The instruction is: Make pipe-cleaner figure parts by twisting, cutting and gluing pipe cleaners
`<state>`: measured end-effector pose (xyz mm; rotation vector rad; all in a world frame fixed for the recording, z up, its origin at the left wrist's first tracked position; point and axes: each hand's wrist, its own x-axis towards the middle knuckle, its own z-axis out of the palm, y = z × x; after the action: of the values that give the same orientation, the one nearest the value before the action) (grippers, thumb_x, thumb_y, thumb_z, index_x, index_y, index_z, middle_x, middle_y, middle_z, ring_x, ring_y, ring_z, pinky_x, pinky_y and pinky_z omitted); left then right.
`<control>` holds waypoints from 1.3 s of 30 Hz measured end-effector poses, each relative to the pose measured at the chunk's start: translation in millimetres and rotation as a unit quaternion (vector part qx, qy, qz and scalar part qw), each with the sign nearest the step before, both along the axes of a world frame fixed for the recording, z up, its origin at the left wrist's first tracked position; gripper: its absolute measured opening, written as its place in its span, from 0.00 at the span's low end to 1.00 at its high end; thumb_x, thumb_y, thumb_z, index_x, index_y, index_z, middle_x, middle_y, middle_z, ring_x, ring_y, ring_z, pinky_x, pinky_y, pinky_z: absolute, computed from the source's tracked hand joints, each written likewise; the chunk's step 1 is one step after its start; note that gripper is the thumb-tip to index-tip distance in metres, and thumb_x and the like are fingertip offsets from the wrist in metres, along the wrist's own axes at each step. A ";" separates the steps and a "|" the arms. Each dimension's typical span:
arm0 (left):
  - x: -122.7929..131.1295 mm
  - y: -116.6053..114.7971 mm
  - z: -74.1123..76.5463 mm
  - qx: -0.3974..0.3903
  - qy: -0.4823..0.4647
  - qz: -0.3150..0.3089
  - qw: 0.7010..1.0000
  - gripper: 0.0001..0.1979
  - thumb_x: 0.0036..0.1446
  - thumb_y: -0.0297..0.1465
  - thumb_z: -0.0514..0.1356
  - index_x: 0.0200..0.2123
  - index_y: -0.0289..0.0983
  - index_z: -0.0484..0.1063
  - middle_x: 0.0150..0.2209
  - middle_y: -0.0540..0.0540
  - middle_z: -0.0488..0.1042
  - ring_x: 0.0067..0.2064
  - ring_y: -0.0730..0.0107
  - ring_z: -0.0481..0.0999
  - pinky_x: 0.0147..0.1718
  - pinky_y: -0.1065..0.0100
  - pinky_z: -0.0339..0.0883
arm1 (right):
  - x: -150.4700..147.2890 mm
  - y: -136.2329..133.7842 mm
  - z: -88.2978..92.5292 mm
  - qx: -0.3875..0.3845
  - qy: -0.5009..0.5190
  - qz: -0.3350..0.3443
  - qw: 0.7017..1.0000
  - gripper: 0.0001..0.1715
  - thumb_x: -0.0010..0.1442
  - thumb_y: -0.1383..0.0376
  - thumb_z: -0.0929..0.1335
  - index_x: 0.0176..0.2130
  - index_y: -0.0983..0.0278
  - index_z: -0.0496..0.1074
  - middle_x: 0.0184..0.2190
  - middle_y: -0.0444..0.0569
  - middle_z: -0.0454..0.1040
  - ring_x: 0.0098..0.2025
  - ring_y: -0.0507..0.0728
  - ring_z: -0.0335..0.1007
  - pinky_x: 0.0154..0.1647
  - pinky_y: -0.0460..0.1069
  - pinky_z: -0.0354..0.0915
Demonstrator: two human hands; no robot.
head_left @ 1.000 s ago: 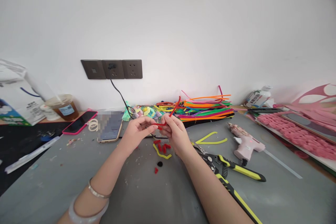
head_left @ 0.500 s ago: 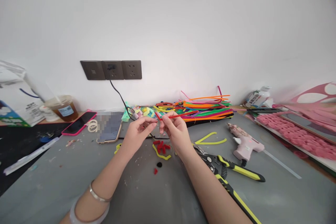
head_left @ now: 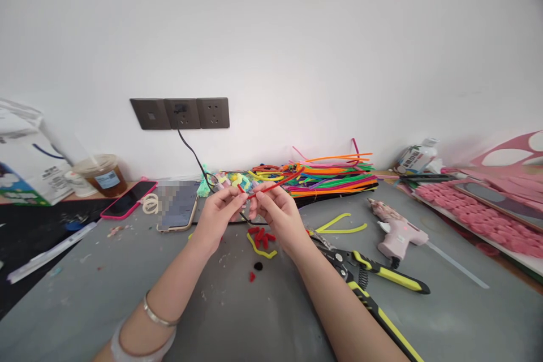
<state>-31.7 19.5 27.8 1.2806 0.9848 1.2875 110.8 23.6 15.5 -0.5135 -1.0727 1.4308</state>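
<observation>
Head-worn view, forward and down

The left hand (head_left: 221, 212) and right hand (head_left: 278, 215) cover stretches of the red stem (head_left: 280, 184), so its bend there cannot be seen; blocky blur masks the left part of the gold-edged phone (head_left: 186, 206); the right forearm (head_left: 335, 294) seems to hide part of the pliers (head_left: 392, 276), whose lower handle runs out of the bottom edge; the left edge crops the carton (head_left: 40, 161); pinkish crumbs (head_left: 116, 230) are too small to identify.
</observation>
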 end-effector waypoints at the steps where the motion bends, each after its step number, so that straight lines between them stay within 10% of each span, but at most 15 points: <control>1: -0.4 0.2 0.2 -0.002 -0.002 -0.002 1.000 0.18 0.50 0.44 0.68 0.23 0.36 0.70 0.22 0.52 0.65 0.22 0.78 0.56 0.21 0.72 0.48 | 0.8 0.5 -0.2 0.003 -0.004 -0.007 1.000 0.14 0.55 0.56 0.74 0.35 0.62 0.71 0.22 0.40 0.73 0.23 0.50 0.68 0.29 0.47 0.67; 6: -2.8 -1.6 -0.2 -0.015 0.033 -0.056 0.998 0.18 0.50 0.43 0.68 0.22 0.35 0.72 0.21 0.54 0.60 0.23 0.78 0.53 0.22 0.71 0.46 | 9.7 4.0 0.6 0.019 -0.046 -0.039 0.998 0.13 0.55 0.58 0.75 0.28 0.62 0.72 0.23 0.40 0.71 0.23 0.48 0.61 0.26 0.44 0.61; 16: -13.8 -0.4 -0.8 -0.087 0.094 -0.196 0.972 0.17 0.50 0.42 0.68 0.24 0.34 0.74 0.23 0.53 0.65 0.23 0.79 0.55 0.24 0.71 0.47 | 23.5 4.1 6.1 -0.022 -0.090 0.101 0.991 0.11 0.51 0.58 0.77 0.27 0.62 0.76 0.26 0.42 0.74 0.27 0.50 0.67 0.32 0.47 0.65; 27: -5.1 2.5 -3.0 0.051 0.104 0.035 0.993 0.09 0.47 0.37 0.69 0.29 0.37 0.81 0.30 0.46 0.80 0.34 0.65 0.75 0.33 0.68 0.65 | 14.4 5.1 6.5 -0.051 -0.051 -0.049 0.996 0.16 0.44 0.60 0.80 0.28 0.62 0.73 0.25 0.41 0.75 0.28 0.50 0.72 0.35 0.47 0.70; 39: -6.8 3.8 -9.0 0.083 0.104 0.089 0.987 0.07 0.49 0.36 0.68 0.27 0.38 0.81 0.27 0.48 0.79 0.30 0.68 0.74 0.30 0.71 0.68 | 10.5 4.7 2.4 -0.051 -0.030 -0.046 0.997 0.16 0.44 0.61 0.80 0.27 0.63 0.73 0.27 0.42 0.79 0.30 0.51 0.76 0.39 0.47 0.73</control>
<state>-38.5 23.3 18.8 1.5048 1.1800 1.4162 121.3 28.3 17.9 -0.6742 -1.0132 1.4025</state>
